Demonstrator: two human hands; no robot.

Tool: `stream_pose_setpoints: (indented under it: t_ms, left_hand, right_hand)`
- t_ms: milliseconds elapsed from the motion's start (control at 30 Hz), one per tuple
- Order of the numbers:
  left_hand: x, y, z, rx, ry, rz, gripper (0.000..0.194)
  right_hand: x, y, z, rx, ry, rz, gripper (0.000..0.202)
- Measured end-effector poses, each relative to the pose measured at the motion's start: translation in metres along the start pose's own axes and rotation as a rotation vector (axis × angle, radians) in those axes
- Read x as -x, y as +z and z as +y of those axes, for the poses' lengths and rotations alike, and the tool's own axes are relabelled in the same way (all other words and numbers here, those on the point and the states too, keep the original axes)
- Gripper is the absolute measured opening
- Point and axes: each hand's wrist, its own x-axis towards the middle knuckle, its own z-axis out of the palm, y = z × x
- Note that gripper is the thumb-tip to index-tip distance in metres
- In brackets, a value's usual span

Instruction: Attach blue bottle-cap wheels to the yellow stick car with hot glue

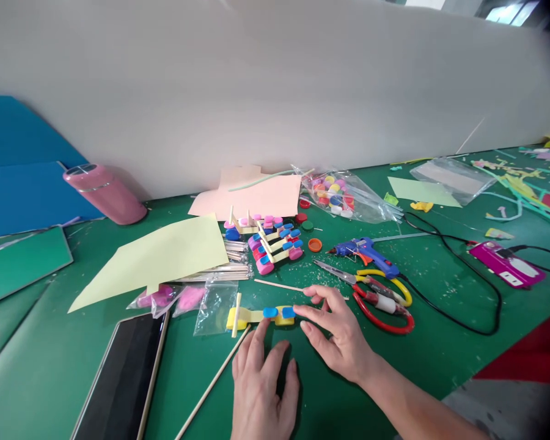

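Note:
A small yellow craft piece (254, 316) lies on the green table, with two blue oval pads on its right half and a short pale stick (237, 315) across its left end. My left hand (266, 382) rests just below it, fingers spread, the index fingertip at the left blue pad (270, 312). From the right, my right hand (341, 330) reaches over with thumb and index apart. Its index fingertip touches the right blue pad (288, 312). Neither hand grips anything. Behind the right fingers lies a thin wooden stick (277, 284), and a longer stick (211, 386) slants beside my left hand.
Similar colourful pieces (277, 244) stand behind. To the right lie scissors (380, 296), a blue glue gun (366, 252) with its black cord and a purple box (506, 264). A phone (123, 373), yellow sheet (158, 253) and pink bottle (105, 192) are on the left.

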Motion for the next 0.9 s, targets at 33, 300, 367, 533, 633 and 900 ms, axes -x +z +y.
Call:
stream_pose_setpoints:
  t_ms: [33,300,367,533,633,900]
  left_hand:
    - [-0.0001,-0.0004,0.0000,-0.005,0.000,0.001,0.021]
    - [0.0001,-0.0004,0.0006,-0.008,-0.013,-0.012,0.021]
    - [0.0003,-0.0005,0.0002,-0.008,-0.012,-0.011,0.022]
    - [0.0009,-0.0010,-0.0008,-0.015,0.008,-0.012,0.021]
    - [0.0009,-0.0010,-0.0009,-0.021,0.017,-0.010,0.021]
    - [0.0003,-0.0007,-0.0013,-0.019,0.013,-0.003,0.020]
  right_hand:
    - [-0.0004,-0.0001,-0.0006,0.009,-0.009,-0.015,0.029]
    - [-0.0020,0.0012,-0.0028,0.047,-0.047,-0.046,0.030]
    - [-0.0024,0.0011,-0.0027,0.052,-0.053,-0.042,0.030]
    - [-0.0031,0.0011,-0.0033,0.044,-0.077,-0.045,0.030]
    - [-0.0028,0.0016,-0.0039,0.037,-0.081,-0.051,0.030]
    - [-0.0033,0.0030,-0.0050,0.035,-0.074,-0.071,0.030]
